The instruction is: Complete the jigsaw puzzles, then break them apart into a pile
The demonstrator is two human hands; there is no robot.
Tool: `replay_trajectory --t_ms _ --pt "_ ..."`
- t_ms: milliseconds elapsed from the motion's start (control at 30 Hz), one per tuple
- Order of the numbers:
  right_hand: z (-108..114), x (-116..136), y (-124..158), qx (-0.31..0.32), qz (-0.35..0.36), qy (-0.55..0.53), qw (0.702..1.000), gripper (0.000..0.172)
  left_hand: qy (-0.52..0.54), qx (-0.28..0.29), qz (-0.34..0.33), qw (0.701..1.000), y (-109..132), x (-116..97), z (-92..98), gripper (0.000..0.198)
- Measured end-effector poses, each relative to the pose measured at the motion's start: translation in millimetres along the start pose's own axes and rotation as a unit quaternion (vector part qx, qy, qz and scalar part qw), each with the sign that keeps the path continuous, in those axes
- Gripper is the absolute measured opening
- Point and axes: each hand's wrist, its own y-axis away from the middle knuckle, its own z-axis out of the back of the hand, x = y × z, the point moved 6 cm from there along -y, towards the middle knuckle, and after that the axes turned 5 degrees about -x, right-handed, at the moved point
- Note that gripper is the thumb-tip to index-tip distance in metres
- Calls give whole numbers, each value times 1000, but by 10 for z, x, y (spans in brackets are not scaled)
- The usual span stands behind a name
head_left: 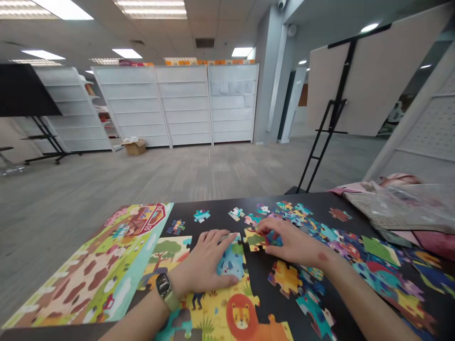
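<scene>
The yellow lion-patterned cardboard jigsaw (213, 310) lies partly joined on the black tabletop (258, 270) under the person's flat, splayed, empty left hand (206, 265), while the curled right hand (289, 242) apparently pinches a small blue-patterned cardboard piece (274, 238) beside it and many multicoloured loose pieces (286, 279) remain unjoined.

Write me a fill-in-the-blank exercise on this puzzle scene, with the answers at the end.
1. The black-faced smartwatch with a pale green strap is on the ____ wrist.
2. The orange-maned animal on the partly joined, mostly yellow cardboard jigsaw is a ____.
3. The left hand rests palm ____ on that jigsaw.
4. The barn on the flat, colourful farm picture is mainly ____.

Missing words: left; lion; down; red.
</scene>
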Motion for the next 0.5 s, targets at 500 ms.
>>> replay_trajectory --t_ms 500 --pt "-257 142 309 95 -64 31 993 31 16 6 -70 997 13 -168 74 44"
